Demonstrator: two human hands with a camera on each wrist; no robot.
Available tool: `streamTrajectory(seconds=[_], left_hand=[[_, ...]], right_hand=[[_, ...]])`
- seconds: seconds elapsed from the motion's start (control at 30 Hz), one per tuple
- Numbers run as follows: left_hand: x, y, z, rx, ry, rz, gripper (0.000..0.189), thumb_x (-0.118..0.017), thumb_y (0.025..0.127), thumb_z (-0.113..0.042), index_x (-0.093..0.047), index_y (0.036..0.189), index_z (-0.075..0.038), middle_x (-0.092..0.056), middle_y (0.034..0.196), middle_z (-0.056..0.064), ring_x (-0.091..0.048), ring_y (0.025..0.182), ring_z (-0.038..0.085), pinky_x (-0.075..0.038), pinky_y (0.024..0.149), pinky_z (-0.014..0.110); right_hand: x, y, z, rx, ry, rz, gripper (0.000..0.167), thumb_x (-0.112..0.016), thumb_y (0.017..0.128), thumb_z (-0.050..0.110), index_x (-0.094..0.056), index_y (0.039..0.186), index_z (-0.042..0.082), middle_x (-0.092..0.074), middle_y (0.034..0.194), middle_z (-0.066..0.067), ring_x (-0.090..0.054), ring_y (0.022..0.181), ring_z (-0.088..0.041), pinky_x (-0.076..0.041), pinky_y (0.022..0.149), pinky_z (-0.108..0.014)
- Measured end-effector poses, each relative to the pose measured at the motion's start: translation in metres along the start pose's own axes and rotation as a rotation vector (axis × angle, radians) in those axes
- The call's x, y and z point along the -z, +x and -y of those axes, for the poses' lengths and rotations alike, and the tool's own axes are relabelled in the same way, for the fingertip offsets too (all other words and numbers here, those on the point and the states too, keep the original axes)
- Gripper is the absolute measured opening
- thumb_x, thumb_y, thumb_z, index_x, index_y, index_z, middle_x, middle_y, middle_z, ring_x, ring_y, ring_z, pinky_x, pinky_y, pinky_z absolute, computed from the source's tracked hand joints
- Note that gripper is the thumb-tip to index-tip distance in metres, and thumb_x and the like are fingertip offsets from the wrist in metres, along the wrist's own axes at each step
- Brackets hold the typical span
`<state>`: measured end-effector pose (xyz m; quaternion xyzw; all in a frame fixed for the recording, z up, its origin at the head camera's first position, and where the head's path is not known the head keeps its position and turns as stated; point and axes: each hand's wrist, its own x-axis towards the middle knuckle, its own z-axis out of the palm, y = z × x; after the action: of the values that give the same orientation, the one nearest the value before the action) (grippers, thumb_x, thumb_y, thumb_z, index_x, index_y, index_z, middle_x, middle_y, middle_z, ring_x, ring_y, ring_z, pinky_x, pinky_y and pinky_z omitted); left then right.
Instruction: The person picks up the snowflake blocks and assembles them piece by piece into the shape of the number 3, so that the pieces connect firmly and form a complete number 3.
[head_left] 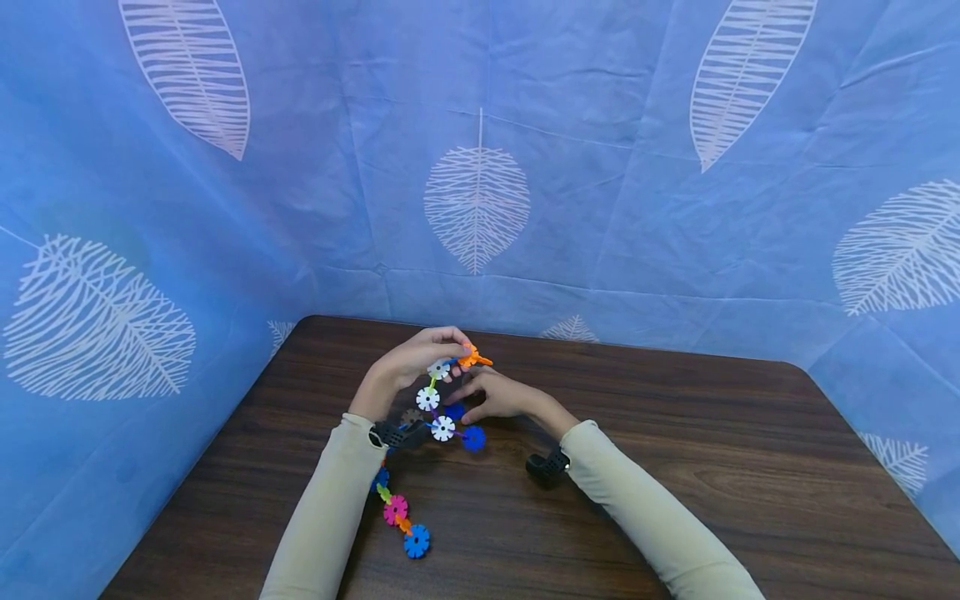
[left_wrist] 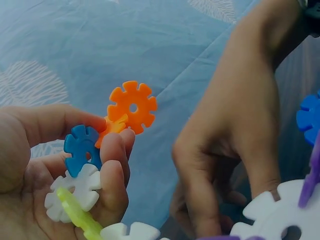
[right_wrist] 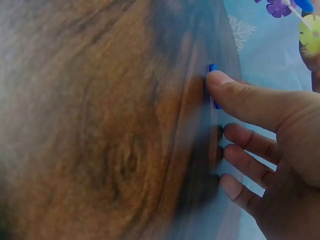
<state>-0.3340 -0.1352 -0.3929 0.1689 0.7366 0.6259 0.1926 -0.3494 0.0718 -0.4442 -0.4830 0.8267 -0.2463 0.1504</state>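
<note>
My left hand [head_left: 416,358] holds a chain of slotted plastic discs up above the table. Between its thumb and fingers, in the left wrist view, it pinches a small orange disc that joins an upright orange disc [left_wrist: 133,107] to a blue disc [left_wrist: 82,150]. A white disc [left_wrist: 75,192] and a yellow-green disc [left_wrist: 77,212] follow below, against the palm. Palm down, my right hand [head_left: 498,394] is low over the table. Its thumb touches a loose blue disc [right_wrist: 217,102] lying flat on the wood; its other fingers are spread and the index finger is mostly hidden.
More linked discs hang past the left wrist: white discs [head_left: 443,428] and a dark blue disc [head_left: 473,438]. Nearer, a pink disc [head_left: 395,510] and a blue disc [head_left: 417,542] trail along the brown table [head_left: 675,467]. A blue leaf-print cloth [head_left: 600,208] stands behind.
</note>
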Motion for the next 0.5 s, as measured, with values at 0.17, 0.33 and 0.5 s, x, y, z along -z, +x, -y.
streamTrajectory(seconds=[0.17, 0.33, 0.5], left_hand=[[-0.003, 0.003, 0.001, 0.009, -0.016, 0.000, 0.015, -0.054, 0.106, -0.017, -0.063, 0.108, -0.006, -0.063, 0.105, 0.007, -0.061, 0.081, 0.016, -0.053, 0.073, 0.028], [-0.005, 0.005, 0.001, 0.037, -0.029, -0.016, 0.017, -0.056, 0.105, -0.018, -0.063, 0.112, -0.004, -0.063, 0.106, 0.007, -0.061, 0.075, 0.016, -0.053, 0.066, 0.028], [-0.006, 0.006, 0.003, 0.070, -0.020, -0.039, 0.019, -0.056, 0.105, -0.020, -0.064, 0.113, -0.005, -0.063, 0.109, 0.007, -0.061, 0.076, 0.018, -0.055, 0.068, 0.031]], right_hand=[[0.002, -0.005, 0.000, -0.063, -0.003, -0.050, 0.030, -0.077, 0.092, 0.017, -0.076, 0.120, 0.008, -0.057, 0.140, -0.019, -0.054, 0.121, -0.028, -0.050, 0.095, -0.034], [0.004, -0.012, -0.001, -0.106, -0.004, -0.101, 0.024, -0.080, 0.088, 0.015, -0.078, 0.111, 0.008, -0.065, 0.119, -0.013, -0.058, 0.096, -0.019, -0.048, 0.080, -0.022], [0.006, -0.016, -0.004, -0.174, 0.054, -0.146, 0.021, -0.084, 0.084, 0.012, -0.072, 0.100, 0.005, -0.066, 0.095, -0.006, -0.057, 0.081, -0.012, -0.049, 0.073, -0.022]])
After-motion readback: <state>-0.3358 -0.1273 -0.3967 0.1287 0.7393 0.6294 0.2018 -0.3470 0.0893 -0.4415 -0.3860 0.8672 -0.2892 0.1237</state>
